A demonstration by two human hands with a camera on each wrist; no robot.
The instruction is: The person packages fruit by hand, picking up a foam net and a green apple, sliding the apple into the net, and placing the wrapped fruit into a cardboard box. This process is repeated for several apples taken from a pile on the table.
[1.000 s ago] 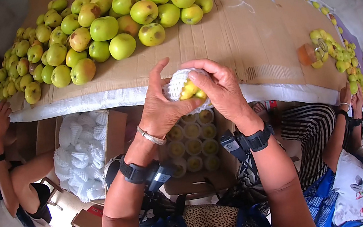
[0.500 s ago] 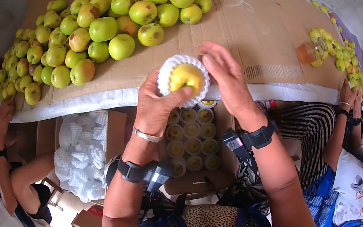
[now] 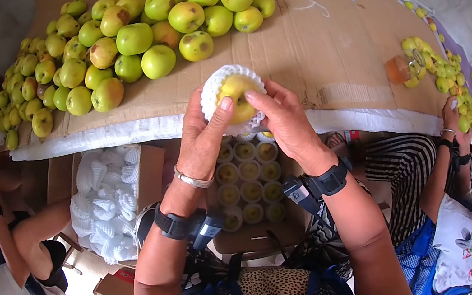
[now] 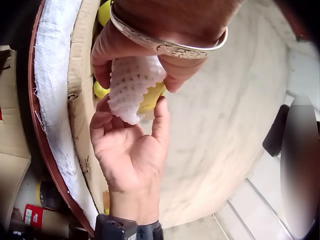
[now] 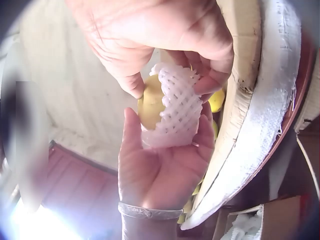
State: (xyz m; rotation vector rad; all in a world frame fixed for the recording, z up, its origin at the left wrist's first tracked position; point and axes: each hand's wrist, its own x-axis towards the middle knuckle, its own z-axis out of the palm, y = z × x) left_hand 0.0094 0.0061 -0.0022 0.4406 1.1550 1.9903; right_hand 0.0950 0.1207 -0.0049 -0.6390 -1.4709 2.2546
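A yellow apple [image 3: 238, 98] sits in a white foam net [image 3: 211, 94], its bare face turned up in the head view. My left hand [image 3: 199, 138] grips it from the left, thumb on the apple. From the right my right hand [image 3: 290, 122] holds it too, with the thumb tip on the bare face. Both wrist views show the net [image 4: 131, 87] wrapped round the apple [image 5: 151, 104], with fingers of both hands behind it on the net side.
A heap of green apples [image 3: 134, 37] lies on the cardboard-covered table [image 3: 321, 56]. Below its edge stand a box of white foam nets [image 3: 108, 201] and a box with rows of netted apples [image 3: 251, 190]. People sit at both sides; a jar [image 3: 400, 69] stands at right.
My right hand, apart from the apple half a second ago, has come back onto it. The netted apple, turned face up since the first frame, has moved slightly.
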